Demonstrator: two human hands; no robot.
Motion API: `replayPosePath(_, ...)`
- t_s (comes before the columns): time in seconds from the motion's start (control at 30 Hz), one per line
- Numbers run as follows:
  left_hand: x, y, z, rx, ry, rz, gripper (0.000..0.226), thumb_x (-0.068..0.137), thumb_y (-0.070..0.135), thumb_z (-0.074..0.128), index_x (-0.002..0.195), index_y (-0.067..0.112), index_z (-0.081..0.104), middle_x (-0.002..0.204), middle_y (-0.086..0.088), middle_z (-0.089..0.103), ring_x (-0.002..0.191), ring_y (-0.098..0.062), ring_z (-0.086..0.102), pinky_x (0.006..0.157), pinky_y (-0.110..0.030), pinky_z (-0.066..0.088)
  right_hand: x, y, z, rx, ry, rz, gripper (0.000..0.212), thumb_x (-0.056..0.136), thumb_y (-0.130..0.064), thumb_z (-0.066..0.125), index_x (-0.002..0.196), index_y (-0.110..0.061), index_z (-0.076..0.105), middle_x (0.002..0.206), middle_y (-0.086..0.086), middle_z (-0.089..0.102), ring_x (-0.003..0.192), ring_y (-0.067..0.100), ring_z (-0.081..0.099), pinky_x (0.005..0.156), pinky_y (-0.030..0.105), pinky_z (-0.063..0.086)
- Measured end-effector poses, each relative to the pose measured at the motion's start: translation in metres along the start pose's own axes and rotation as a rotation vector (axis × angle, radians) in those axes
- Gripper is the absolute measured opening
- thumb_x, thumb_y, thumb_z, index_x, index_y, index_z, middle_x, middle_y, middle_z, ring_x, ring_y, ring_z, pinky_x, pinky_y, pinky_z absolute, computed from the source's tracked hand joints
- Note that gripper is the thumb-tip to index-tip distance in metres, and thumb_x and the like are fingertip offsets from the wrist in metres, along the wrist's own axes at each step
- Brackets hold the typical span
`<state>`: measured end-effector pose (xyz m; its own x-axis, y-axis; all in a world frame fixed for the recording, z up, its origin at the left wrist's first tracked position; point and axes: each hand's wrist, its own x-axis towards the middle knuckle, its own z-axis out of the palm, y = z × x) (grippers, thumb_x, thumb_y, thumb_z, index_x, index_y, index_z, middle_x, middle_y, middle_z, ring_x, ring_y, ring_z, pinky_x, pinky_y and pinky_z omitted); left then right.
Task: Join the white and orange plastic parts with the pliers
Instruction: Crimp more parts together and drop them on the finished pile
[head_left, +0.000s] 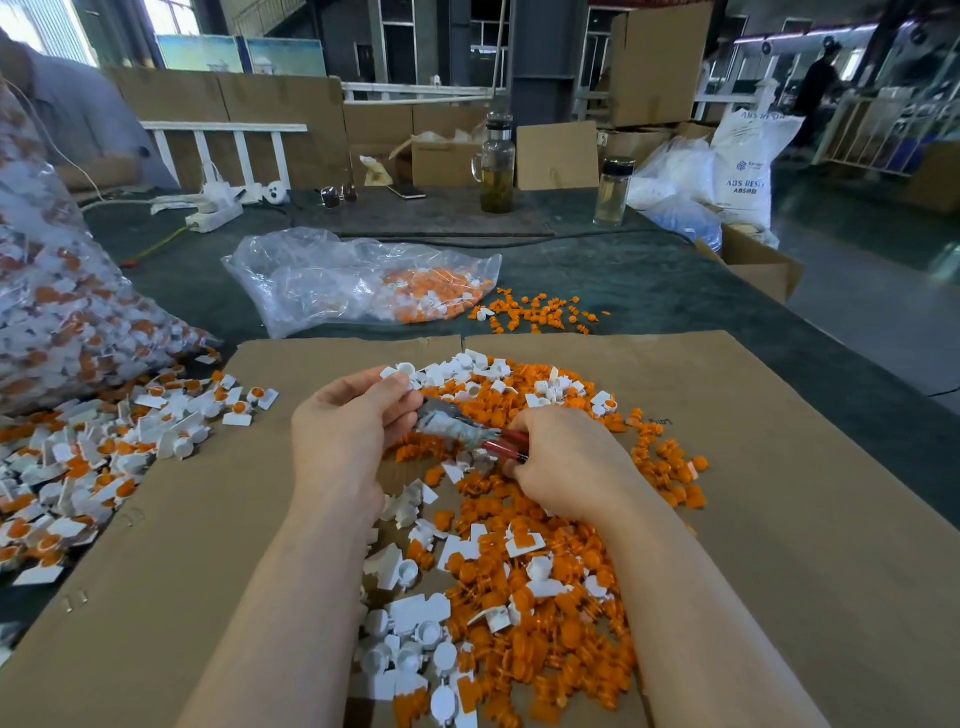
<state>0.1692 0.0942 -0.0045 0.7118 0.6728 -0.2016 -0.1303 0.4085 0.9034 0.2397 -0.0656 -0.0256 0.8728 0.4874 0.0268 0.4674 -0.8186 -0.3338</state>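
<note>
At 9 o'clock a big clear bag (62, 312) full of joined white-and-orange pieces leans on the worktop (649, 280). Below it, at about 8 o'clock, a heap of joined pieces (88, 467) lies partly on the flat cardboard sheet (779, 519).

Near the centre the left hand (343, 436) has its fingers curled, and its thumb and fingers pinch a white part (402, 375) near the nose of the pliers (457, 431). Whether an orange part sits there too, I cannot tell. The right hand (566, 467) is just beside the left one, and its fingers are closed round the red handles of the pliers. Under and around both hands, from the centre down to 6 o'clock, lies the loose pile of white and orange parts (519, 571), which covers much of the cardboard.

At 12 o'clock a flat clear bag (358, 280) holds more parts, and some orange parts (540, 312) are scattered just to its right. Behind it stand a glass jug (497, 166) and a bottle (614, 192), with cardboard boxes (558, 156) near them. At 2 o'clock a white sack (743, 166) carries the words "ABS RESIN". A further open box (753, 260) sits at the worktop's right edge.
</note>
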Motion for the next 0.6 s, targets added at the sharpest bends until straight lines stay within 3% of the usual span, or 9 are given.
replayPosePath(0.1,0.000,0.000,0.000,-0.011,-0.008,0.003,0.014,0.083,0.005,0.076,0.094,0.010,0.068,0.077,-0.005,0.077,0.073,-0.014,0.075,0.059,-0.020,0.059,-0.001,0.002,-0.002,0.121,0.064,0.039,0.016,0.089,-0.036,0.065,0.102,-0.026,0.063,0.079,-0.009,0.059,0.063,0.006,0.058,0.050,0.021,0.042)
replayPosePath(0.17,-0.002,-0.001,0.002,0.001,-0.032,0.006,0.016,0.083,0.004,0.076,0.096,0.009,0.068,0.075,-0.004,0.076,0.071,-0.014,0.075,0.058,-0.019,0.058,-0.002,0.002,-0.004,0.292,0.159,0.060,0.010,0.089,-0.032,0.065,0.094,-0.024,0.066,0.077,-0.008,0.061,0.064,0.007,0.059,0.053,0.023,0.044)
replayPosePath(0.27,-0.008,-0.005,0.008,0.052,-0.094,0.004,0.016,0.082,0.004,0.077,0.095,0.008,0.069,0.076,-0.005,0.076,0.071,-0.015,0.075,0.058,-0.020,0.058,-0.005,-0.005,-0.008,0.747,0.285,0.110,0.005,0.088,-0.024,0.068,0.083,-0.026,0.068,0.073,-0.011,0.065,0.066,0.005,0.061,0.060,0.023,0.052)
replayPosePath(0.37,-0.015,-0.009,0.015,0.093,-0.139,0.003,0.013,0.082,0.002,0.076,0.093,0.007,0.070,0.076,-0.008,0.076,0.073,-0.017,0.075,0.062,-0.022,0.060,-0.008,-0.014,-0.010,1.072,0.305,0.124,0.006,0.089,-0.019,0.068,0.084,-0.023,0.069,0.058,-0.017,0.060,0.052,-0.006,0.053,0.057,0.018,0.040)
replayPosePath(0.53,-0.020,-0.011,0.020,0.125,-0.171,0.033,0.010,0.082,0.002,0.076,0.089,0.006,0.070,0.074,-0.010,0.076,0.069,-0.017,0.075,0.058,-0.020,0.057,-0.011,-0.023,-0.013,1.261,0.334,0.072,0.010,0.093,-0.009,0.061,0.091,-0.018,0.065,0.077,-0.001,0.073,0.056,-0.006,0.057,0.065,0.022,0.041)
replayPosePath(0.6,-0.022,-0.011,0.021,0.146,-0.194,0.043,0.012,0.081,0.003,0.077,0.091,0.005,0.070,0.073,-0.009,0.076,0.069,-0.017,0.075,0.060,-0.022,0.058,-0.011,-0.025,-0.011,1.266,0.336,0.045,0.011,0.093,-0.008,0.061,0.089,-0.018,0.064,0.076,-0.002,0.073,0.056,-0.005,0.058,0.064,0.022,0.041)
